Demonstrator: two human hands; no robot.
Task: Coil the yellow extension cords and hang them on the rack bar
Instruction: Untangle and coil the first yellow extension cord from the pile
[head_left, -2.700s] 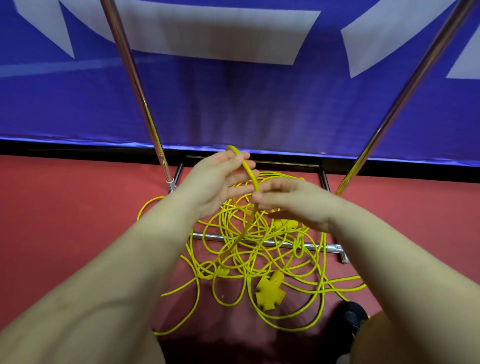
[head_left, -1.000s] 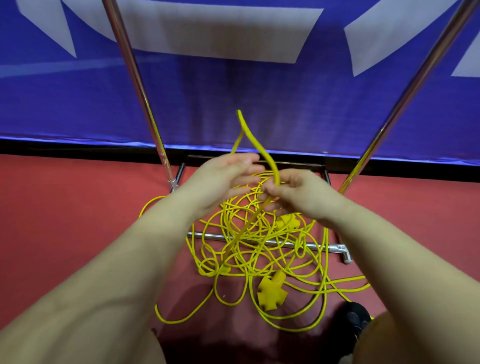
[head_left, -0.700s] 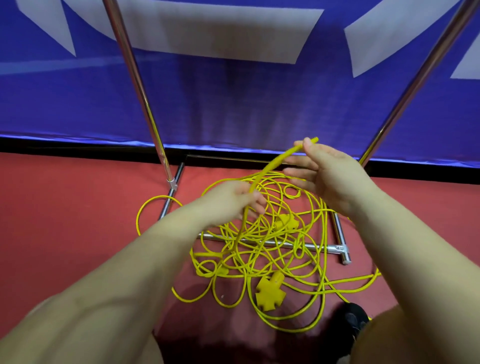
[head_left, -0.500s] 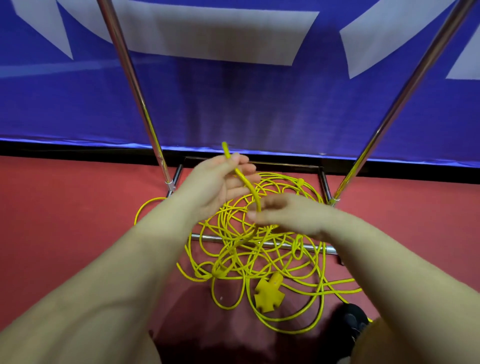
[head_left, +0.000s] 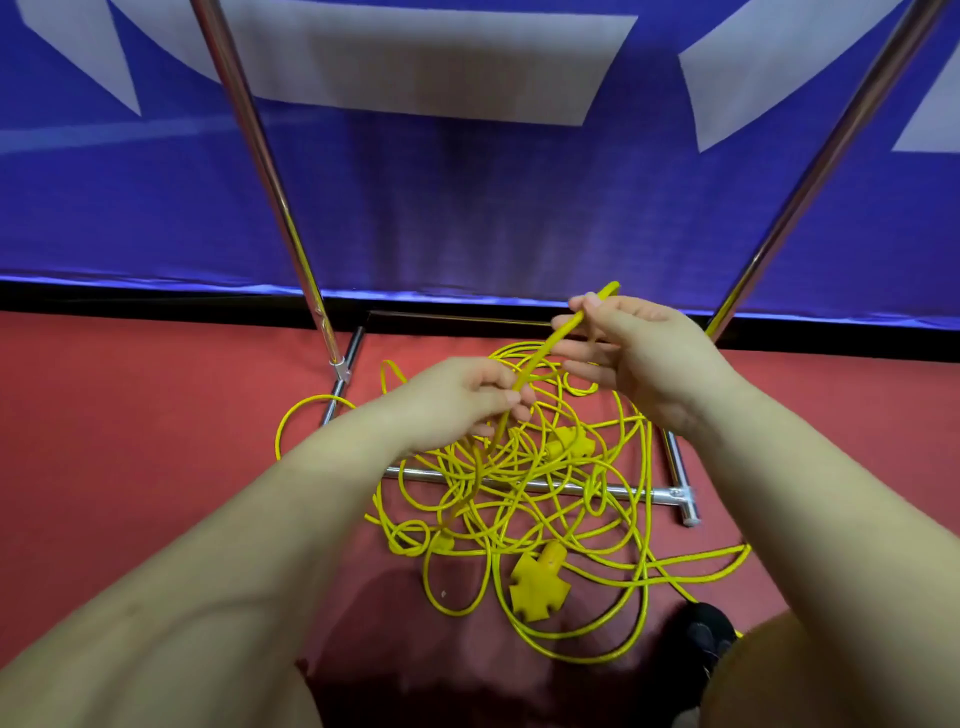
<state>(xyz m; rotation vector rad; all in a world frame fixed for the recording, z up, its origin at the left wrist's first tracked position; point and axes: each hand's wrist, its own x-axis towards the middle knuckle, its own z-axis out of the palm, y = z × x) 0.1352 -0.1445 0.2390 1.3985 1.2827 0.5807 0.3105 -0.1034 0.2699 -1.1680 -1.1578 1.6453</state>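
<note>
A tangled heap of yellow extension cord (head_left: 524, 488) lies on the red floor across the rack's low chrome base bar (head_left: 631, 491). A yellow three-way socket head (head_left: 537, 584) rests at the heap's near edge, and another yellow plug (head_left: 569, 441) sits in the middle. My left hand (head_left: 462, 400) pinches a strand that rises out of the heap. My right hand (head_left: 634, 353), higher and further right, grips the same strand near its top. The strand runs taut and slanted between both hands. The rack's top bar is out of view.
Two chrome rack uprights slant upward: the left upright (head_left: 260, 171) and the right upright (head_left: 831, 156). A blue and white banner (head_left: 467, 182) hangs behind them. My dark shoe (head_left: 701, 636) stands at the lower right, beside the cord's outer loop.
My right hand has lifted up and to the right along the strand, while my left hand has dropped lower toward the heap. The strand now stretches slanted between them.
</note>
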